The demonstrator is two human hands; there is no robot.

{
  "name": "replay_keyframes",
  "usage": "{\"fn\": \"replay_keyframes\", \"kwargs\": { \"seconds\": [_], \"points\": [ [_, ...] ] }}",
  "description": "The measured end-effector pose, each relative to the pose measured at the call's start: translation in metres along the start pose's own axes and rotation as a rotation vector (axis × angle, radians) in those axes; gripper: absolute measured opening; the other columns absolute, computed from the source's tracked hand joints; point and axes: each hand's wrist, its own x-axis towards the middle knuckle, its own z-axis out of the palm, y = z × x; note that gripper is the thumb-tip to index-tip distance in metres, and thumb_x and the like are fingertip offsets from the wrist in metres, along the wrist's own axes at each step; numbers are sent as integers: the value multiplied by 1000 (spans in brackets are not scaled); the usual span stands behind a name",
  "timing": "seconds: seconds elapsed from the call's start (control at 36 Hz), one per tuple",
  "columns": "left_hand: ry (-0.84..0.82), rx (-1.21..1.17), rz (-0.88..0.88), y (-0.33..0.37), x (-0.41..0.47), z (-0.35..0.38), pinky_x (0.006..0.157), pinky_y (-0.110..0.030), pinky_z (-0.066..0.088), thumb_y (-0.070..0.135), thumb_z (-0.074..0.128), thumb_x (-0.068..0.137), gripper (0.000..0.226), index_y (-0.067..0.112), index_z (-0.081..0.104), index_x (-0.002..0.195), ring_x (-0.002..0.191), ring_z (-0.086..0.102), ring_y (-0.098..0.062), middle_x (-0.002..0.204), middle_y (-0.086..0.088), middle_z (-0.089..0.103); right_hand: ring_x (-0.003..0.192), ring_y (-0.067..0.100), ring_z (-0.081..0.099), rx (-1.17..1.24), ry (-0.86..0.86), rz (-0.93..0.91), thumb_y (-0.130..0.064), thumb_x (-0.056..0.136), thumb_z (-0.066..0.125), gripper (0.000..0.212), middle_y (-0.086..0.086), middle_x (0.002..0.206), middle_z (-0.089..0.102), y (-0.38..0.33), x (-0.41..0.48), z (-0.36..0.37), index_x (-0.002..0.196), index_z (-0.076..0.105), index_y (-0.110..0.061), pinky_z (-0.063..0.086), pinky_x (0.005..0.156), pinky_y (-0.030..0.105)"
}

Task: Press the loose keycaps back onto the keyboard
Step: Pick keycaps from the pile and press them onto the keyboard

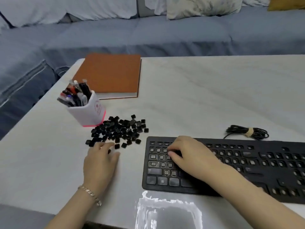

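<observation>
Head view. Keyboard [257, 175], black, lying along the near right of the table [198, 96] and cut by the right border; most sockets uncapped, a few caps seated in its bottom-left rows; legends too blurred to read. Loose keycaps [118, 129] heaped just left of the keyboard, touching the pen holder [89, 113]; the holder's red print is illegible. Left hand [100, 161], wearing a bracelet [90, 194], fingers curled at the heap's near edge; a dark cap shows beside the thumb, though whether it is pinched cannot be told. Right hand [189, 156], fingers bent, tips down on the keyboard's upper-left rows; whether a cap is under them cannot be told. Orange-brown notebook [110, 75] at the far-left corner; tied cable coil [247, 132] just behind the keyboard; a broad stretch of pale, faintly veined tabletop lies between them. Blue-grey sofa [148, 30] with a pale cushion [203, 5] beyond the far edge.
</observation>
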Motion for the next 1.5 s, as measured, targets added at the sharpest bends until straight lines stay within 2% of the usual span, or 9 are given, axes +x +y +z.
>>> {"fn": "replay_keyframes", "kwargs": {
  "seconds": [0.28, 0.39, 0.5, 0.61, 0.72, 0.89, 1.06, 1.22, 1.5],
  "points": [
    [-8, -236, 14, -21, 8, -8, 64, -21, 37, 12, 59, 87, 12, 21, 63, 80, 79, 58, -12, 79, 10, 62, 117, 20, 42, -4, -101, -118, -21, 93, 49, 31, 3, 123, 52, -61, 70, 44, 123, 56, -16, 39, 90, 33],
    [-68, -764, -241, -23, 6, -24, 57, -17, 50, 10, 63, 85, 17, 20, 71, 73, 70, 65, -13, 70, 5, 70, 112, 23, 41, -101, -120, -157, -15, 91, 50, 28, 5, 116, 56, -76, 96, 64, 117, 59, -12, 43, 83, 35],
    [-250, -1398, -603, -21, 5, -43, 53, -21, 54, 13, 62, 84, 10, 8, 69, 89, 77, 71, -14, 82, -5, 73, 108, 24, 41, -199, -139, -150, -8, 89, 50, 21, 7, 109, 57, -79, 106, 76, 108, 59, -8, 33, 70, 30],
    [-336, -1643, -601, -20, 3, -55, 54, -22, 54, 15, 60, 73, 26, 4, 64, 96, 78, 71, -14, 83, -3, 72, 102, 22, 42, -217, -69, -141, 0, 87, 45, 22, 5, 98, 58, -74, 105, 86, 99, 61, -10, 30, 64, 28],
    [-345, -1658, -566, -20, -1, -57, 54, -22, 54, 14, 59, 70, 29, 4, 64, 96, 79, 71, -16, 85, -5, 72, 100, 18, 47, -91, 19, -133, -11, 89, 45, 26, 1, 100, 62, -68, 97, 86, 106, 64, -15, 40, 73, 29],
    [-323, -1561, -506, -15, -7, -51, 53, -22, 54, 12, 62, 66, 26, 7, 68, 91, 80, 71, -21, 91, -12, 73, 64, 7, 66, 938, 7, 185, -3, 82, 59, 23, 1, 69, 71, -66, 63, 52, 85, 69, -24, 48, 67, 13],
    [-312, -1472, -409, 1, -14, -43, 57, -21, 55, 3, 63, 73, 14, 10, 75, 76, 82, 71, -23, 89, -14, 73, 83, 20, 70, 1494, -95, 338, 1, 88, 52, 17, 13, 82, 72, -55, 27, 22, 96, 65, -7, 52, 66, 14],
    [-351, -1438, -336, 27, -25, -35, 59, -19, 54, 1, 66, 66, 23, 4, 70, 88, 82, 71, -25, 89, -15, 72, 83, 22, 70, 1609, -60, 364, -7, 65, 66, 36, 19, 87, 71, -36, 1, 1, 100, 62, -3, 53, 65, 15],
    [-401, -1279, -253, 80, -42, -19, 65, -21, 56, 22, 81, 41, 40, 17, 75, 81, 77, 71, -25, 87, -4, 73, 78, 28, 70, 1365, 93, 405, -20, 40, 82, 39, 19, 90, 70, -3, -35, -19, 78, 74, -12, 54, 61, 18]
  ]
}}
